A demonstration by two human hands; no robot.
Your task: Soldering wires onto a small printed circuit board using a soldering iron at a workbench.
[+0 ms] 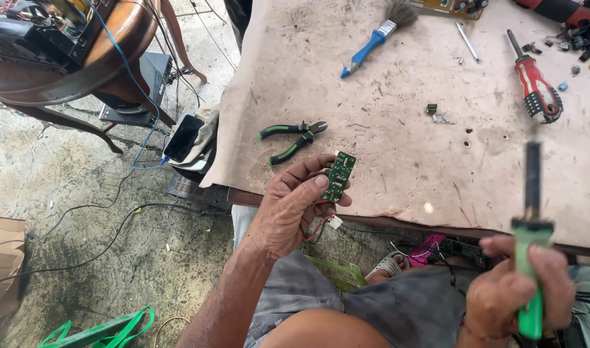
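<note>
My left hand (287, 205) pinches a small green circuit board (339, 175) by its edge, just over the near edge of the workbench. Red wires and a white connector (334, 222) hang from the board below my palm. My right hand (520, 290) grips the green handle of a soldering iron (532, 219); its dark shaft points up and away, well to the right of the board and apart from it.
On the brown workbench (398, 129) lie green-handled cutting pliers (294, 140), a blue-handled brush (372, 40), a red screwdriver (534, 84), a thin metal rod (467, 42) and small parts (437, 113). A phone (182, 138) rests left of the bench. Cables cross the concrete floor.
</note>
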